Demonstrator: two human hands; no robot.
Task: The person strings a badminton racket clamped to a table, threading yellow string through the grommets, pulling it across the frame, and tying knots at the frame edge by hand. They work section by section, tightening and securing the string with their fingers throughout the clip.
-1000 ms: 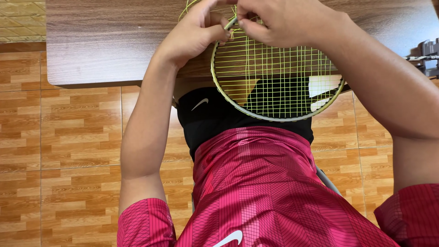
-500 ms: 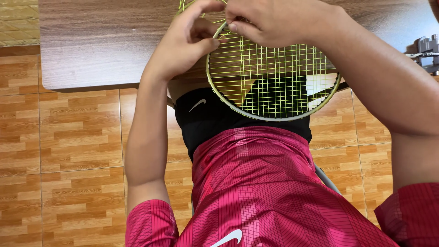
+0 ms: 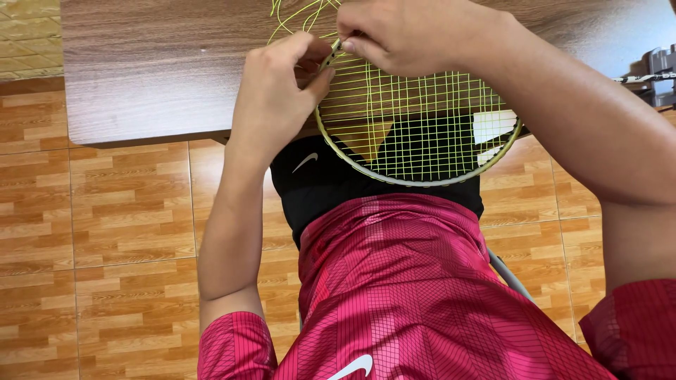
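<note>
Racket (image 3: pixel 422 134) head lies over the edge of a wooden table (image 3: pixel 155 77), lower rim hanging past the edge above the person's lap, upper part cut off by the top of the frame. Yellow-green string bed (image 3: pixel 415 119) mostly woven, loose string ends (image 3: pixel 296 17) trailing off at the top left.

Left hand (image 3: pixel 274 98) curled at the left rim, thumb and fingers pressed in toward the frame near a small dark tool or grommet piece (image 3: pixel 332 53); too small to tell which. Right hand (image 3: pixel 415 35) sits just above the strings, fingertips pinched together right at that same spot, seemingly on the string or the small piece. Both hands closed, neither spread. They nearly touch each other there.

Step in hand, judged: working a string at the upper left rim. Doing it well likely means the left hand steadies the frame so it doesn't rock on the table edge, the right keeps a tight pinch, pull runs straight along the string's line, no kinks, no crossing the wrong main.

Racket is directly under and between both hands, touching them. Grey metal fixture (image 3: pixel 658 74) at far right on the table, well apart. Red shirt (image 3: pixel 422 295), black shorts (image 3: pixel 317 183), tiled floor (image 3: pixel 105 225) below.
</note>
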